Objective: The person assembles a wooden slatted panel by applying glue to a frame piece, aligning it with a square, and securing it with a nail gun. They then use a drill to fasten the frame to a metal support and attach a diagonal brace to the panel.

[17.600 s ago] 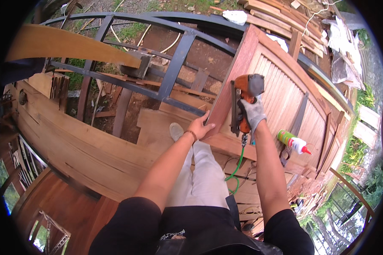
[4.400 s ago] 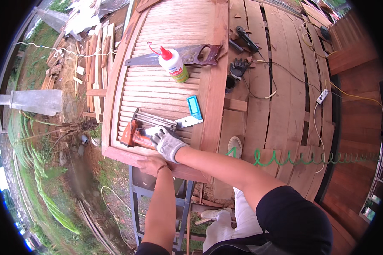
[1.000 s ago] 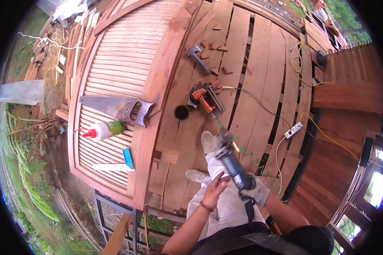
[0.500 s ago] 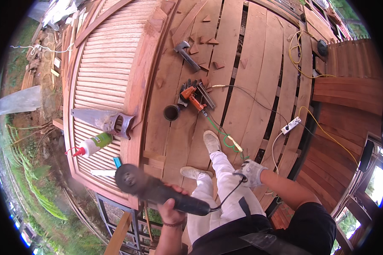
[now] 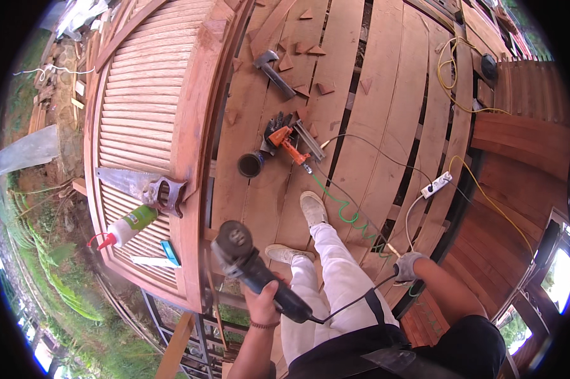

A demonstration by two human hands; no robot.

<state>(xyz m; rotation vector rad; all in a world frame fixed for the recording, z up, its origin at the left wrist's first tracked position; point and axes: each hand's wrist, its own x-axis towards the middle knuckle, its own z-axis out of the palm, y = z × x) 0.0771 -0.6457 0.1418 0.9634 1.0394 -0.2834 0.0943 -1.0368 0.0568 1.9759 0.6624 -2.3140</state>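
Note:
My left hand [image 5: 264, 303] grips a dark angle grinder [image 5: 260, 271] by its body, with the round disc end pointing up and to the left. From the grinder's back end a black power cord [image 5: 354, 304] runs to my right hand [image 5: 411, 265]. That hand wears a grey-white work glove and is closed on the cord near its black end. A cream cable connector [image 5: 392, 249] is beside the glove; whether they touch I cannot tell. Some of the right fingers are hidden.
On the slatted wooden panel [image 5: 190, 120] lie a handsaw [image 5: 124, 180], a glue bottle [image 5: 130, 225] and a turquoise-and-white tool [image 5: 169, 254]. The plank floor holds a hammer [image 5: 275, 74], an orange nail gun [image 5: 288, 144], a dark cup [image 5: 250, 165], several wood offcuts and a power strip [image 5: 435, 185].
My right hand has moved right with the cord, which is now stretched straighter. The grinder has swung right, away from the panel, and its head is turned more upward.

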